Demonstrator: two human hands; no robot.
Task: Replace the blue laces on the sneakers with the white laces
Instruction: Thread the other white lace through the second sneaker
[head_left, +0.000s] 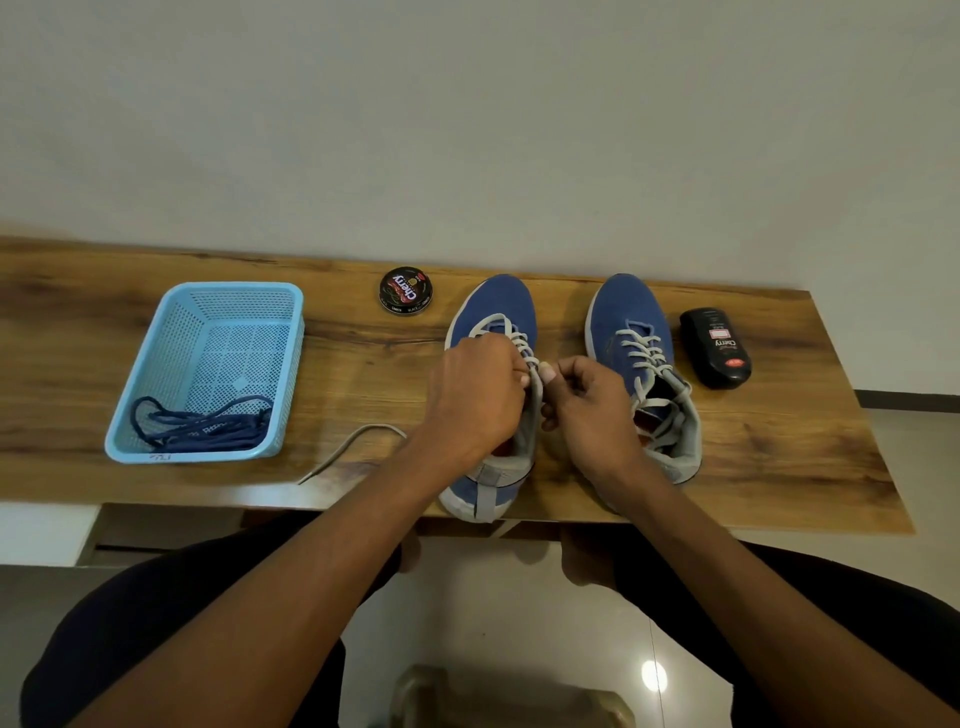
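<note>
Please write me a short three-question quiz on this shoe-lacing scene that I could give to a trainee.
1. True or false: the blue laces lie in the light blue basket.
2. Which sneaker are both hands working on? A) the left sneaker B) the right sneaker C) neither
3. Fill in: the round polish tin stands between the basket and the ____ sneaker.

Key
1. True.
2. A: the left hand and the right hand each pinch the white lace at its upper eyelets; a loose end trails on the table.
3. Left; the black bottle stands right of the other sneaker.
</note>
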